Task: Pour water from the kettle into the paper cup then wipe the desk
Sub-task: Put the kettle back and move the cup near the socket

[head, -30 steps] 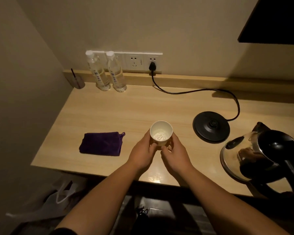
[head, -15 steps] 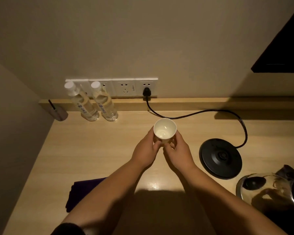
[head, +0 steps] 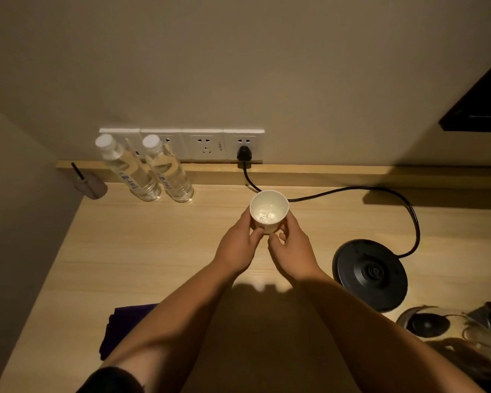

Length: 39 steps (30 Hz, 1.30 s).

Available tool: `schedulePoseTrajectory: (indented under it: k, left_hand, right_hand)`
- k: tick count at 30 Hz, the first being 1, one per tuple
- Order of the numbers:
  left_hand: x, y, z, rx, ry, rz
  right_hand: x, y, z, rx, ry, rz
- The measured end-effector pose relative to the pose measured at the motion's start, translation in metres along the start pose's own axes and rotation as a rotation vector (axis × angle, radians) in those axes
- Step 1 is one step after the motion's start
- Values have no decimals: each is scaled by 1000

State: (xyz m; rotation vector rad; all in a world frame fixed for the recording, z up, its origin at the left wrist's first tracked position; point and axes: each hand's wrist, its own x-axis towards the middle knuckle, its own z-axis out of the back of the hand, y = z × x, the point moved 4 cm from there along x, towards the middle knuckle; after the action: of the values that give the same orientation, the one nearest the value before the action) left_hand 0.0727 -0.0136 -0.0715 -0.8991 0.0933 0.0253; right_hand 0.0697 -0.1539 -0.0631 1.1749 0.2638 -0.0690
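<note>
A white paper cup (head: 268,211) with a little water in it is held upright over the wooden desk (head: 159,251), near the back. My left hand (head: 238,245) grips its left side and my right hand (head: 294,251) its right side. The glass kettle (head: 448,333) stands off its base at the lower right corner, partly cut off by the frame. A purple cloth (head: 122,327) lies at the front left, mostly hidden behind my left forearm.
The black kettle base (head: 370,275) sits right of my hands; its cord (head: 380,191) runs to a wall socket (head: 244,151). Two water bottles (head: 145,168) stand at the back left beside a small grey holder (head: 90,185). A dark screen (head: 482,106) hangs upper right.
Both hands carried the cup away from me toward the back of the desk. The view has tilted, so the cloth and kettle now sit low in the frame.
</note>
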Motion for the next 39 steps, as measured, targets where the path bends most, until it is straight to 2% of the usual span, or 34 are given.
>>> schedulePoseTrajectory:
  k: [10,16,23,29,36,39]
  left_hand:
    - [-4,-3,0,63,53,14]
    - [-26,0,12,239,81,51]
    - [-89,14,61,394,-34,119]
    - [-168,65,120,531,-171,278]
    - [-246,152,185,657,-300,569]
    - [-259,187,210,658,-331,674]
  right_hand:
    - [-1,2,4,-71,3,43]
    - [-7,-5,14,-389,-21,22]
    - [-49,21,3,-613,-34,229]
    - [-100,41,-53,-889,151,449]
    - [-153,58,-163,-1026,446,786]
    - [-167,52,-209,-1090,538,859]
